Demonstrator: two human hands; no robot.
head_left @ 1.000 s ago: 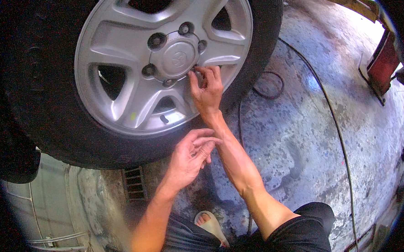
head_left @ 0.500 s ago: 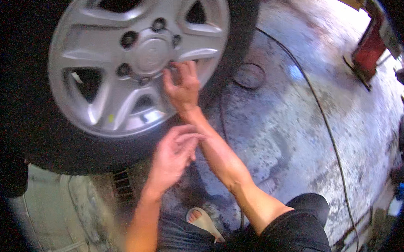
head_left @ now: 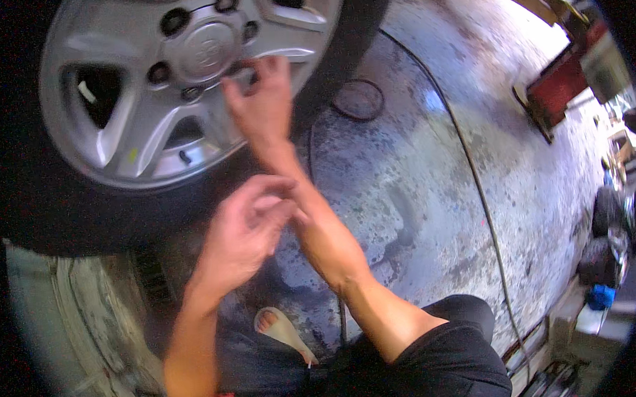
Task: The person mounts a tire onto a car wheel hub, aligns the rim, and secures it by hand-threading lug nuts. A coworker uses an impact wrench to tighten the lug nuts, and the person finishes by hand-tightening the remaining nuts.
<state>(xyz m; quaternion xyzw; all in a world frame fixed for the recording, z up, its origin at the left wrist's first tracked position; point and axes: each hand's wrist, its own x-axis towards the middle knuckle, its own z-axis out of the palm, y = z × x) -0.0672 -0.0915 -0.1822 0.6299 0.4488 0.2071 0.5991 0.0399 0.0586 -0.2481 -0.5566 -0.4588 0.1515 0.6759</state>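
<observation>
A silver alloy wheel (head_left: 80, 47) with a dark tyre (head_left: 27, 206) fills the upper left. Around its round centre cap (head_left: 207, 52) sit several dark wheel nuts (head_left: 174, 23) in recesses. My right hand (head_left: 264, 104) reaches up to the recess at the cap's lower right. Its thumb and fingers close on a wheel nut there, mostly hidden by the fingertips. Below, beside my right forearm, my left hand (head_left: 244, 227) hovers with its fingers loosely bent and apart, somewhat blurred. Nothing shows in it.
A dark hose or cable (head_left: 467, 155) runs across the stained concrete floor (head_left: 411, 186), and a loop (head_left: 359, 99) lies near the tyre. A red metal stand (head_left: 560, 85) is at upper right. Assorted items (head_left: 600, 295) line the right edge. My sandalled foot (head_left: 285, 333) stands below.
The view has shifted, so the wheel and both arms appear farther up and left. My right hand stays at the same nut recess; my left hand stays near the right forearm, its fingers slightly more bent.
</observation>
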